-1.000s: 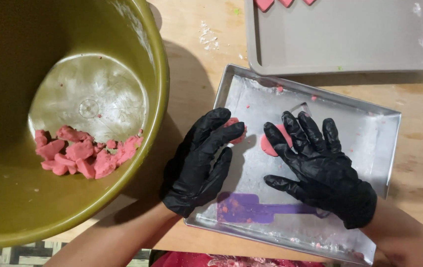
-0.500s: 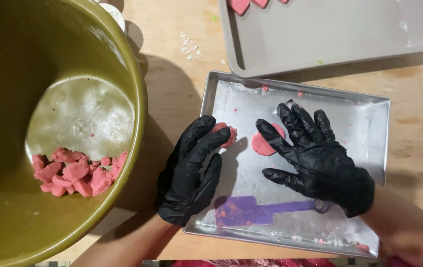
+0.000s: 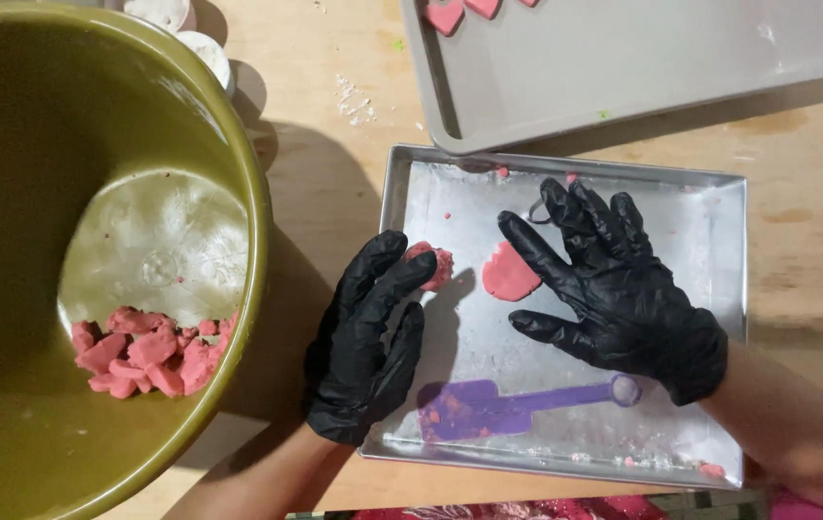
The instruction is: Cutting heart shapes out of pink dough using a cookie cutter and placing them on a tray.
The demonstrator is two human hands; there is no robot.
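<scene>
Both my hands wear black gloves over a shiny metal tray. My left hand rests on the tray's left edge, its fingertips touching a small lump of pink dough. My right hand lies flat with fingers spread, pressing on a flattened pink dough piece whose right part it hides. A purple spatula lies on the tray near its front edge, below both hands.
A big olive-green bowl with several pink dough chunks stands at the left. A grey baking tray holding pink heart shapes lies at the back. White round containers stand behind the bowl on the wooden table.
The view has drifted so everything sits lower and further right in the picture. My hands keep nearly the same pose on the dough pieces.
</scene>
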